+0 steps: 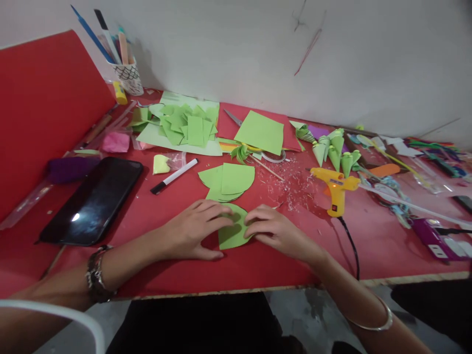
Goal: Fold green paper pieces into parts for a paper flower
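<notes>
A rounded piece of light green paper lies flat on the red tabletop between my hands. My left hand rests at its left side, fingertips on the paper and thumb stretched out apart on the table. At the opposite edge, the fingers of my right hand curl over the paper and grip its border. Just behind it sits a small stack of green quarter-circle pieces. Farther right, rolled green paper cones lie in a group near the wall.
A yellow glue gun stands at the right, its black cord running over the front edge. Left are a phone and a marker. Green cut papers, scissors and a pen cup stand behind.
</notes>
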Demonstrator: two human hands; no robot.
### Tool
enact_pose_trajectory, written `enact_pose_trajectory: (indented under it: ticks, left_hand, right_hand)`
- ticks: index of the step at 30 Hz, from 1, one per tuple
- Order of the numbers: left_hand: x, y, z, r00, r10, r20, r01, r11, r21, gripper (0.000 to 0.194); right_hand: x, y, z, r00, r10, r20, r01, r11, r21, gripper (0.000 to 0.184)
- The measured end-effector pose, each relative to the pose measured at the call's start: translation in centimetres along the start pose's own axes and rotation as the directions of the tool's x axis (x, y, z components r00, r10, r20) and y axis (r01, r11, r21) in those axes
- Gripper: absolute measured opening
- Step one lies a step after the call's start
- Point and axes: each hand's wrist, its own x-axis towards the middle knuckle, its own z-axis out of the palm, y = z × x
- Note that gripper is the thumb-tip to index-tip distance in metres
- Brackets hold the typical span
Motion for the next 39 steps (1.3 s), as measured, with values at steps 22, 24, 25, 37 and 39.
enact_pose_trajectory:
  ticks: [22,24,25,37,39]
  left_hand:
    - [0.2,1.1,-0.6,0.927,0.365,-0.082,-0.317,0.882,0.349,0.031]
    - [0.2,1.4,-0.7,0.921,0.379,-0.088,-0.322,0.869,0.376,0.029]
    - [0.2,1.5,-0.6,0.921,0.379,-0.083,-0.319,0.862,0.395,0.029]
    - [0.5,0.6,1.3,0.999,-0.04,-0.001,0.04,0.989,0.14,0.018]
    - [0.6,0.4,1.4,0.996,-0.092,-0.011,0.092,0.995,0.035,0.019]
  right_hand:
    - [1.7,2.3,-1.3,1.0,0.019,0.021,-0.027,0.81,0.586,0.019]
    - [1.8,2.1,-1.3,0.998,0.06,-0.021,-0.043,0.881,0.47,0.022]
    - [1.8,2.0,-1.3,0.992,0.093,-0.08,-0.055,0.921,0.387,0.025]
    - [-1.6,-1.4,1.4,0.982,0.152,-0.112,-0.147,0.988,0.048,0.022]
    - [-1.9,-1.3,2.1,0.97,0.181,-0.163,-0.175,0.983,0.053,0.018]
